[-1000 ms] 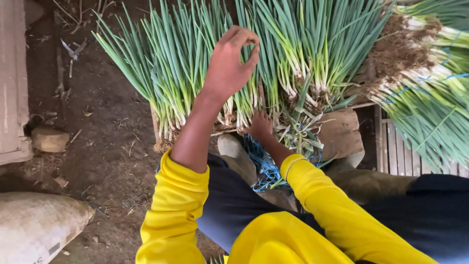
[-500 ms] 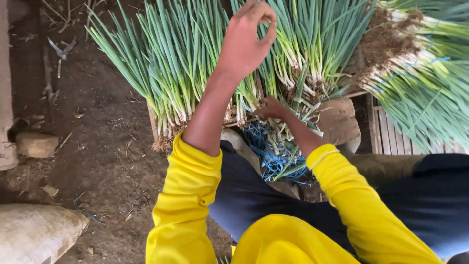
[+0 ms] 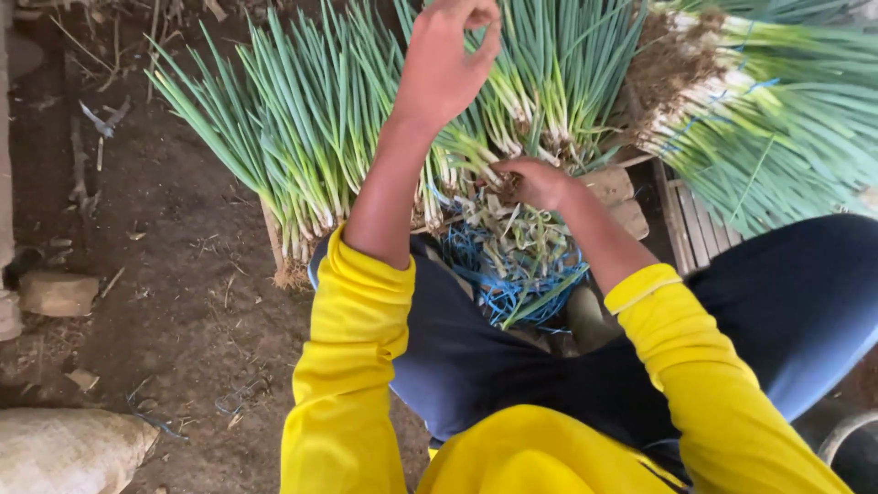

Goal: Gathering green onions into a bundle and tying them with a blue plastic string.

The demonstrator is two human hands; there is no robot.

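The left hand (image 3: pixel 444 64) pinches its fingers together up high. The right hand (image 3: pixel 535 181) grips the green onions (image 3: pixel 311 174) near the roots. They look light and bendy, so hold the firm white ends.

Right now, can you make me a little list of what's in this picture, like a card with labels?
place: bare dirt ground
left hand: raised over the green onions, fingertips pinched
right hand: low, at the onions' root ends
under hands: blue string with onion trimmings
right side: second onion bundle on wooden slats
clothing: yellow sleeves
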